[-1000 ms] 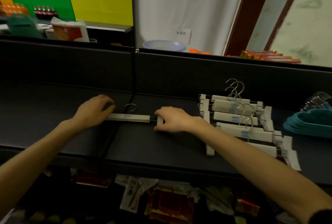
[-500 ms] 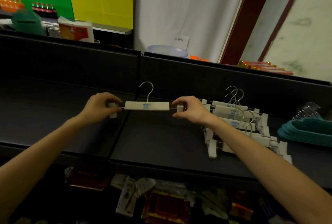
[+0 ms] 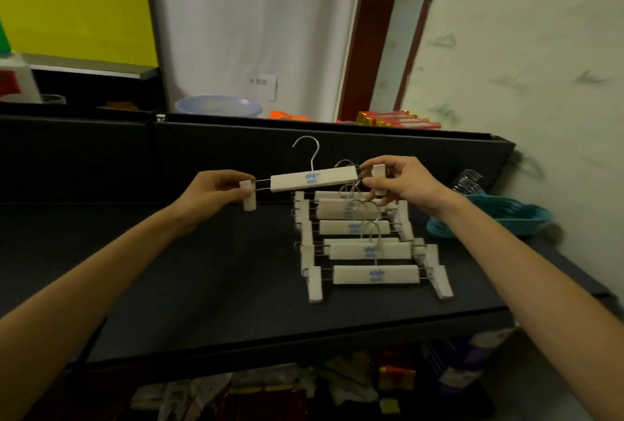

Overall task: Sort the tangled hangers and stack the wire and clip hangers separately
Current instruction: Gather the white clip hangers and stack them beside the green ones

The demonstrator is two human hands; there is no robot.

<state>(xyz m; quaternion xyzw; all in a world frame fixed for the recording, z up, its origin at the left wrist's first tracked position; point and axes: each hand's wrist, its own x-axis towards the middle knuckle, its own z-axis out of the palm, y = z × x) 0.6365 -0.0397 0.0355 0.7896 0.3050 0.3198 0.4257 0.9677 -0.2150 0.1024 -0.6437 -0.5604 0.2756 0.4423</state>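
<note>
I hold a white clip hanger (image 3: 314, 178) with a metal hook in the air, level, above the far end of the clip hanger stack (image 3: 368, 245). My left hand (image 3: 212, 189) pinches its left clip; my right hand (image 3: 401, 184) pinches its right clip. The stack holds several white clip hangers, overlapped in a row on the black shelf (image 3: 209, 272). At the right end of the shelf lies a pile of teal wire hangers (image 3: 496, 218) with metal hooks (image 3: 467, 180) sticking up behind it.
A raised black back wall (image 3: 101, 157) runs behind the shelf. Beyond it stand a pale blue basin (image 3: 218, 105) and red boxes (image 3: 398, 119). Packaged goods (image 3: 304, 390) fill the level below the shelf's front edge. A wall closes the right side.
Both hands lifted the clip hanger off the shelf and carried it right, from the shelf's middle to above the clip hanger stack. The view has swung right with it.
</note>
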